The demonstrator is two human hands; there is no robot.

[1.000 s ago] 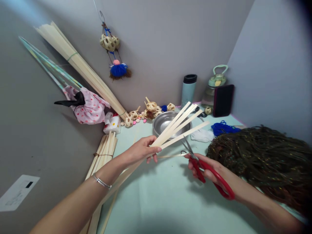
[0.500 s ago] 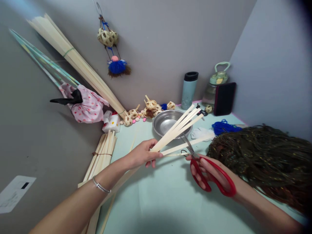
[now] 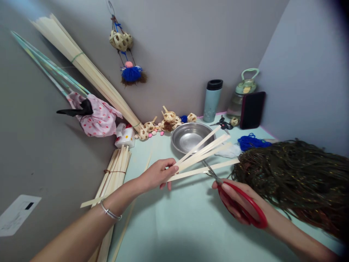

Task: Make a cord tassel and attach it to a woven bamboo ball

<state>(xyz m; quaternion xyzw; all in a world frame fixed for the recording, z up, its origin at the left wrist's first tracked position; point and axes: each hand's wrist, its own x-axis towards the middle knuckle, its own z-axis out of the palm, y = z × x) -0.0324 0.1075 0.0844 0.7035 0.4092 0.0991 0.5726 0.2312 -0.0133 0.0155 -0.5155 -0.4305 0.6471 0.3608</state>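
Note:
Pale flat strips fan out to the right from my left hand, whose thumb and fingers pinch them. One strip lies lower and apart from the others, its far end near the dark fibres. My right hand is closed round the red-handled scissors. Their blades point up and left, crossing this lower strip; how far the blades are apart is hard to tell. Behind the strips stands a metal bowl.
Dark stringy fibres heap at the right, beside blue yarn. A tumbler, a bottle, a phone and black scissors stand or lie at the back. Woven balls and tied strip bundles are at the left.
The strips in my left hand have tilted lower and shifted slightly right. My right hand and the red scissors have moved a little right and down, and the scissors' handles have come closer together.

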